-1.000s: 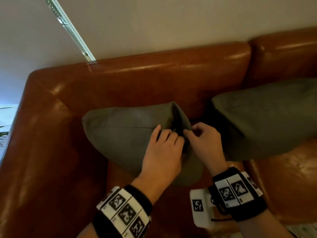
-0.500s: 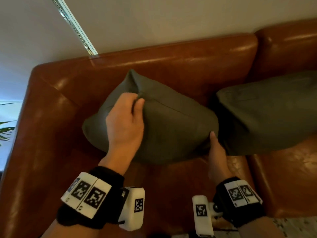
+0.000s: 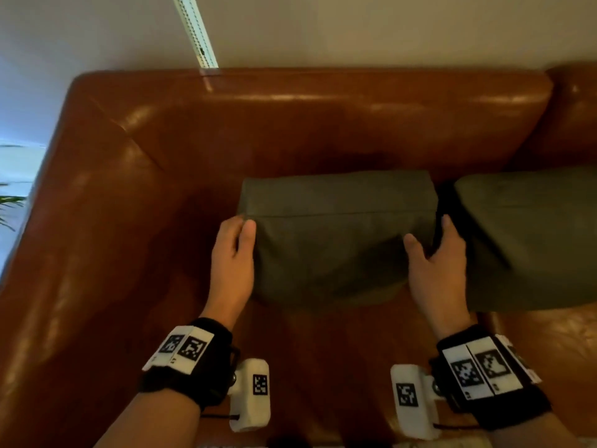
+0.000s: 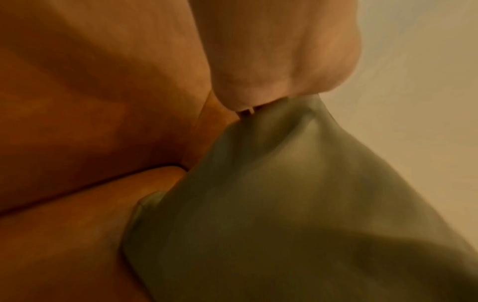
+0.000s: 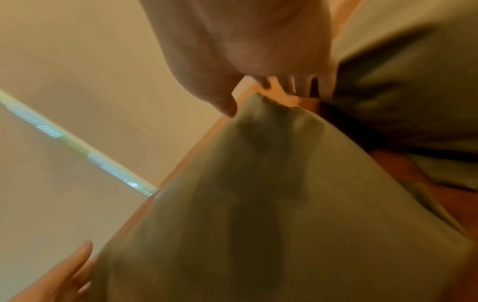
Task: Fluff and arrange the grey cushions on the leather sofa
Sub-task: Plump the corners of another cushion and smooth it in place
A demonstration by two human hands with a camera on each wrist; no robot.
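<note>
A grey cushion [image 3: 336, 240] stands squarely on the brown leather sofa [image 3: 307, 124], a little in front of the backrest. My left hand [image 3: 245, 226] pinches its upper left corner; in the left wrist view the curled fingers [image 4: 271, 81] clamp the bunched fabric of the cushion [image 4: 284, 204]. My right hand [image 3: 426, 237] grips the right edge, thumb on the front face and fingers behind. In the right wrist view the thumb and fingers [image 5: 297, 83] close over the corner of the cushion [image 5: 258, 204]. A second grey cushion [image 3: 533, 240] leans just to the right, close to my right hand.
The sofa's left armrest [image 3: 80, 253] rises at the left, with bare seat leather between it and the held cushion. A pale wall with a white rail [image 3: 193, 30] runs behind the backrest. Plant leaves [image 3: 9, 205] show past the armrest.
The cushion has turned from a corner-up tilt to a level, square stance nearer the second cushion. My left hand moved from its top corner to the left corner; the right hand came up the right edge.
</note>
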